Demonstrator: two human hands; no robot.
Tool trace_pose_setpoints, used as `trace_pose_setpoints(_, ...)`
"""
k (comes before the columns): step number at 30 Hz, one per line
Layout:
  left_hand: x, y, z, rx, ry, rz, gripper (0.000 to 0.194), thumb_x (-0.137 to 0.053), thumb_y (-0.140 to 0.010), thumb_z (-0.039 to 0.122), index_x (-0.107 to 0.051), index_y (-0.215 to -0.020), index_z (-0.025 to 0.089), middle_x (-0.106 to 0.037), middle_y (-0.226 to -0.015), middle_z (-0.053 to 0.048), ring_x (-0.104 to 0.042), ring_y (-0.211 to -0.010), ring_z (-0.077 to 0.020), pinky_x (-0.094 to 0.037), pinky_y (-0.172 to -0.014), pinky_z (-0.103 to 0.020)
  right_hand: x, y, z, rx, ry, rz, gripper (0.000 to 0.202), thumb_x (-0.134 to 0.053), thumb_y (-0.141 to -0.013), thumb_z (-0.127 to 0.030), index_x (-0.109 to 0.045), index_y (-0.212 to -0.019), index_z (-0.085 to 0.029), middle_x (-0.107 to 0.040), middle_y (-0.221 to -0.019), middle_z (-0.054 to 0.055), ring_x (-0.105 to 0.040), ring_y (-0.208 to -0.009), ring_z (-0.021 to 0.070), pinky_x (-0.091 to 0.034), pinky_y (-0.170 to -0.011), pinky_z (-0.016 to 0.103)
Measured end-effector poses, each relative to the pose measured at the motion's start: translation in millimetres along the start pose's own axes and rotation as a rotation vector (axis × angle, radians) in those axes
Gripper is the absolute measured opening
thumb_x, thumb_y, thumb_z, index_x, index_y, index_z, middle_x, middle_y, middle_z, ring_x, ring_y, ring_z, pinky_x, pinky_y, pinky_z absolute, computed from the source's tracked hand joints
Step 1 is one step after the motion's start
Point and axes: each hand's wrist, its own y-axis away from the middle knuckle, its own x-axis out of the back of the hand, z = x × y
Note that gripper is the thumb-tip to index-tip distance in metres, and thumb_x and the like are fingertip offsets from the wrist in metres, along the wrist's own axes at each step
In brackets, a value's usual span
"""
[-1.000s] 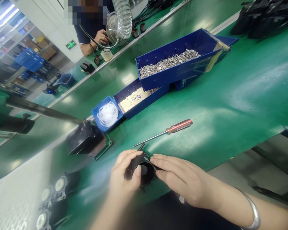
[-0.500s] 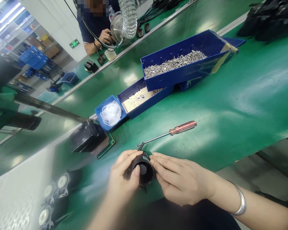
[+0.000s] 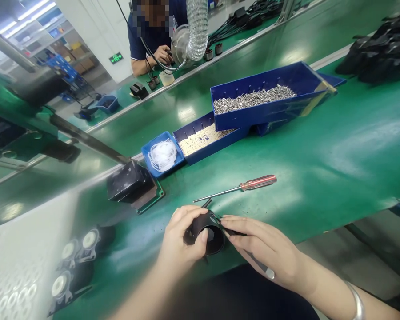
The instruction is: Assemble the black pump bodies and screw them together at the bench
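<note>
Black cylinder (image 3: pixel 204 222) and more visible metal tool (image 3: pixel 259 266) tight in left (image 3: pixel 183 238), right hands (image 3: pixel 270 246) respectively.

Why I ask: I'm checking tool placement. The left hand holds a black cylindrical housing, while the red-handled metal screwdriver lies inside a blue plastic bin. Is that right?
Not quite: the red-handled metal screwdriver lies on the green tabletop instead, as the head view shows. The left hand does hold the black cylindrical housing.

The left fingers (image 3: pixel 188 218) hide part of the black cylinder (image 3: pixel 216 240).
</note>
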Motion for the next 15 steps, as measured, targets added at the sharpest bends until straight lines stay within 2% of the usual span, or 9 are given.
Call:
trace_pose_setpoints(7, -0.9, -0.8, 2.7, 0.015, -0.013, -0.029, 0.031, -0.057, -0.085, 0.036, -0.068, -0.109, 0.019, -0.067, -0.105, -0.011, -0.063, -0.099, -0.0251, -0.052, -0.088, -0.040, 1.7, 0.3, -0.8, -0.009, 0.013, -0.016, 0.013, -0.061, -0.087, -0.003, -0.065, -0.099, -0.006, -0.071, -0.105, 0.020, -0.070, -0.107, 0.0273, -0.061, -0.093, 0.040)
trace_pose_setpoints(11, 0.5, -1.7, 2.6, 0.008, -0.013, -0.026, 0.032, -0.058, -0.085, 0.036, -0.068, -0.109, 0.019, -0.067, -0.106, -0.011, -0.063, -0.100, -0.0251, -0.052, -0.088, -0.040, -0.4, -3.9, -3.3, -0.020, 0.044, -0.034, 0.013, -0.054, -0.091, -0.005, -0.066, -0.095, -0.009, -0.073, -0.104, 0.018, -0.070, -0.106, 0.0259, -0.061, -0.092, 0.039)
trace_pose_setpoints(15, 2.7, -3.1, 1.3, -0.003, -0.002, -0.014, 0.030, -0.055, -0.087, 0.033, -0.069, -0.110, 0.018, -0.068, -0.105, -0.011, -0.063, -0.100, -0.0244, -0.052, -0.088, -0.039, -5.5, -7.3, -5.6, 0.065, 0.139, -0.102, 0.017, -0.052, -0.089, -0.004, -0.067, -0.091, -0.011, -0.074, -0.102, 0.016, -0.070, -0.105, 0.0286, -0.060, -0.094, 0.042)
